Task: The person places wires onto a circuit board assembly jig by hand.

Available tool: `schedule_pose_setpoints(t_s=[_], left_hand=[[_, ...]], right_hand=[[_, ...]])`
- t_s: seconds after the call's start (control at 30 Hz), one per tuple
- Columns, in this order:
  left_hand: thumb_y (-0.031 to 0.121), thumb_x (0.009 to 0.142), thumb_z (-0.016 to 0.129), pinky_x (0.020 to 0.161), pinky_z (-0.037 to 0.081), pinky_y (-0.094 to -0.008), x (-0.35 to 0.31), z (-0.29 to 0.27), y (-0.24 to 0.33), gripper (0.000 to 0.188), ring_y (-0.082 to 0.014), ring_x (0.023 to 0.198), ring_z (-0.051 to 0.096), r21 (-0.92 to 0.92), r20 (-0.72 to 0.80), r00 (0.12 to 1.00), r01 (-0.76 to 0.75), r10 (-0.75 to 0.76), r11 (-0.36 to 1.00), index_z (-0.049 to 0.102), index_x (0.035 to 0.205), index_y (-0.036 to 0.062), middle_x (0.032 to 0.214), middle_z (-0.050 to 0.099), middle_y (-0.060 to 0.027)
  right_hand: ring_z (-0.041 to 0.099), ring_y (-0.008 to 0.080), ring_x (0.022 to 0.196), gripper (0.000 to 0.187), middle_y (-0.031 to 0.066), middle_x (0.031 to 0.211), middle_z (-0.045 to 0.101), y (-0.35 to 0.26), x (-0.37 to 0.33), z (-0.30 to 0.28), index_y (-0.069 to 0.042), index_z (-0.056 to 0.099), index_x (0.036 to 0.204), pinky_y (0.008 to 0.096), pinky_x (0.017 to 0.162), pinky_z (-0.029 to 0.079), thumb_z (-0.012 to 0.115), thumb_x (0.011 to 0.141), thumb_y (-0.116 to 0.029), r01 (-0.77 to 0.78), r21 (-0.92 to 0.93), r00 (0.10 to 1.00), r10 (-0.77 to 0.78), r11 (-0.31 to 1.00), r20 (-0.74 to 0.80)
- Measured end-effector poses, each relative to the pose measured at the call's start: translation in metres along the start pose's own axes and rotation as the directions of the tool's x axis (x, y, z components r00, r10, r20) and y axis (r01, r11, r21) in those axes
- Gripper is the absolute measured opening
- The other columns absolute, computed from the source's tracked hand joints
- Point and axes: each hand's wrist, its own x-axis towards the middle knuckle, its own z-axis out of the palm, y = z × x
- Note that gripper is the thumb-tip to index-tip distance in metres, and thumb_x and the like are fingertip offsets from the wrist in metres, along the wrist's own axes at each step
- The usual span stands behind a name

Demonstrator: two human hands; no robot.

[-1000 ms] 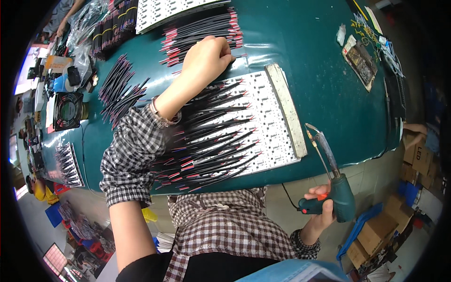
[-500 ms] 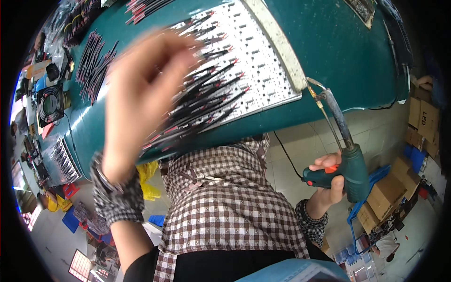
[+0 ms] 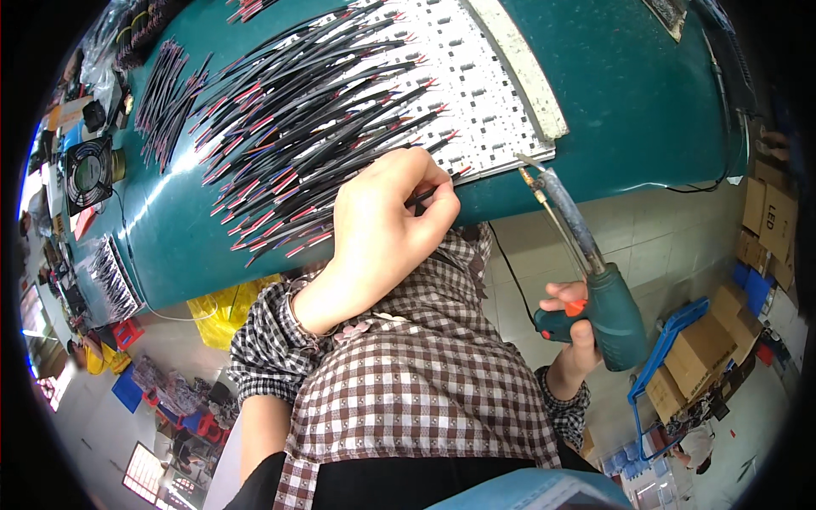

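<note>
My left hand (image 3: 382, 225) is at the front edge of the workbench, thumb and fingers pinched on a thin black cable whose red stripped end (image 3: 463, 172) points right over a white circuit board panel (image 3: 501, 140). In my right hand (image 3: 578, 348) is a green soldering gun (image 3: 619, 319) with an orange trigger and a metal solder-feed tube. Its tip appears beside the panel's near right corner, apart from the cable end. Many black cables (image 3: 297, 127) with red and dark wire ends lie across the panel's left part, in rows. My left fingers hide part of the pinched cable.
A pale bar (image 3: 523, 64) lies along the panel's right edge on the green workbench (image 3: 620, 110). At left are a loose wire bundle (image 3: 166, 102), a small black fan (image 3: 89, 174) and another wired panel (image 3: 110, 280). Cardboard boxes (image 3: 697, 348) stand on the floor at right.
My left hand has come down and right from above the cables, and now pinches one at the near edge. The soldering gun has shifted slightly left, its tip closer to the panel's corner.
</note>
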Motion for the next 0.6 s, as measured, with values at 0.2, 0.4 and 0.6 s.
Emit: schedule_pose_setpoints(t_s=[0.2, 0.4, 0.6], left_hand=[[0.009, 0.076, 0.070, 0.055, 0.049, -0.0342, 0.001, 0.002, 0.000, 0.009, -0.0237, 0.061, 0.062, -0.002, -0.006, 1.000, -0.001, 0.001, 1.000, 0.061, 0.077, 0.0063, 0.072, 0.062, -0.0072], [0.009, 0.076, 0.070, 0.055, 0.049, -0.0351, 0.002, 0.002, 0.000, 0.009, -0.0240, 0.060, 0.061, 0.014, 0.008, 1.000, 0.013, -0.013, 1.000, 0.061, 0.077, 0.0063, 0.072, 0.062, -0.0073], [0.009, 0.076, 0.070, 0.055, 0.048, -0.0355, 0.000, 0.002, 0.000, 0.009, -0.0240, 0.060, 0.061, 0.019, 0.009, 1.000, 0.007, -0.007, 1.000, 0.061, 0.077, 0.0066, 0.071, 0.061, -0.0071]], right_hand=[[0.068, 0.0239, 0.089, 0.046, 0.0182, 0.099, 0.069, 0.011, -0.001, 0.001, 0.009, 0.060, 0.112, 0.0354, 0.081, 0.057, 0.077, 0.088, -0.027, -0.003, 0.058, 0.999, 0.000, 0.998, 0.049], [0.071, 0.0241, 0.081, 0.047, 0.0142, 0.090, 0.070, 0.021, -0.006, 0.001, 0.009, 0.058, 0.114, 0.0384, 0.078, 0.059, 0.082, 0.083, -0.017, 0.034, -0.032, 0.999, -0.033, 0.999, 0.036], [0.072, 0.0224, 0.082, 0.051, 0.0126, 0.089, 0.071, 0.024, -0.008, 0.000, 0.010, 0.057, 0.117, 0.0362, 0.080, 0.059, 0.082, 0.083, -0.019, 0.046, -0.087, 0.998, -0.042, 0.995, 0.045]])
